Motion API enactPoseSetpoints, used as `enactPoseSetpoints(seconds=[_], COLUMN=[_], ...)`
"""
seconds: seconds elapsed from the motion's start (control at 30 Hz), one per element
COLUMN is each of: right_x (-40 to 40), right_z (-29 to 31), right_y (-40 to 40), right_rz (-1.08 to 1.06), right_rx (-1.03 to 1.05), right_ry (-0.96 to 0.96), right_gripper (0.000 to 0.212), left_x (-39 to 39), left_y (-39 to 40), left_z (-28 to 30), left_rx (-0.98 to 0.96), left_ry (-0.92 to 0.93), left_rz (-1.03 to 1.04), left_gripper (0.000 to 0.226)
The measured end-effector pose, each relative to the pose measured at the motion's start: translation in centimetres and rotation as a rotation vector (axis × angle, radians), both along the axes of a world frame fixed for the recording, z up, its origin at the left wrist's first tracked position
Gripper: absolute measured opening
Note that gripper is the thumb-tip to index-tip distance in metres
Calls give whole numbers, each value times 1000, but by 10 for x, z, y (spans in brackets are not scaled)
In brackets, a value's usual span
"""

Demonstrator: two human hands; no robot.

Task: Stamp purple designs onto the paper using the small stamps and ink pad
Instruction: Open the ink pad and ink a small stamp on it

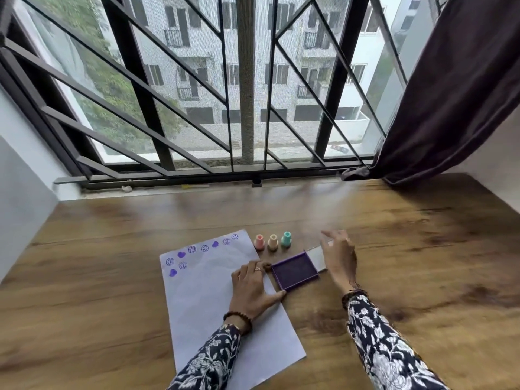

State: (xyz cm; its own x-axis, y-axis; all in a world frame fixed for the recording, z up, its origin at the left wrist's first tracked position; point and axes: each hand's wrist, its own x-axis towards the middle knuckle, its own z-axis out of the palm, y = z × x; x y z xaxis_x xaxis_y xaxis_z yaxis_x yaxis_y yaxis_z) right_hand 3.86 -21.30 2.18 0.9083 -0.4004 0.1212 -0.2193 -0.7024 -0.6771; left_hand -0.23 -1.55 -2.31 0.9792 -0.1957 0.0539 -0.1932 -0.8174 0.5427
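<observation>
Sat at a wooden tabletop (pixel 112 277) under a barred window, paper (pixel 202 299) lying toward the near edge, slightly left of middle, its near corner cut off by the left sleeve. Judged the task begun but far from finished: roughly ten purple marks (pixel 192 249) (smiley faces and hearts, as far as could be told) strung along the paper's far edge and far-left corner, the rest of the sheet blank. Left hand (pixel 253 288) lay flat on the paper's right edge, fingers spread and gripping nothing, fingertips touching the near-left side of the pad (pixel 294 273), apparently steadying it. Pad rested just beside the paper's right edge, open, inked face up, its pale lid (pixel 319 258) folded back on the far-right side. Right hand (pixel 339 254) hovered over that lid with fingers loosely apart and empty; blurred, so could not tell whether touching it. Three stamps stood upright in a row just beyond the pad, near the paper's far-right corner: pink (pixel 259 242), tan (pixel 272 242), teal (pixel 286 239), none in hand. Could not read their faces or match any to the marks. Left to do, by the look of it: pick a stamp, ink it, fill the empty paper.
</observation>
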Motion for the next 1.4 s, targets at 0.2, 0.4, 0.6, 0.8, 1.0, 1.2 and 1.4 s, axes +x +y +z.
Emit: enactPoseSetpoints(seconds=[0.2,0.4,0.6,0.8,1.0,1.2,1.4], right_x=[23,11,-25,-46,-50,-52,-57], right_z=[9,8,15,17,16,13,7], right_y=[48,55,59,57,58,58,48], right_rz=[374,232,298,285,200,35,-16], right_rx=[-110,171,806,933,959,1348,1595], right_ry=[111,5,65,37,53,142,187], right_gripper=[32,17,16,22,13,30,21], left_x=[0,1,-8,-12,-18,-13,-1], left_y=[0,3,-6,-7,-12,-2,9], left_z=[2,19,42,44,47,45,31], left_rx=[-86,-479,-980,-1022,-914,-685,-230], left_ry=[6,-83,138,173,110,-9,-71], left_rz=[-13,264,274,273,255,264,203], left_gripper=[72,30,22,18,18,20,23])
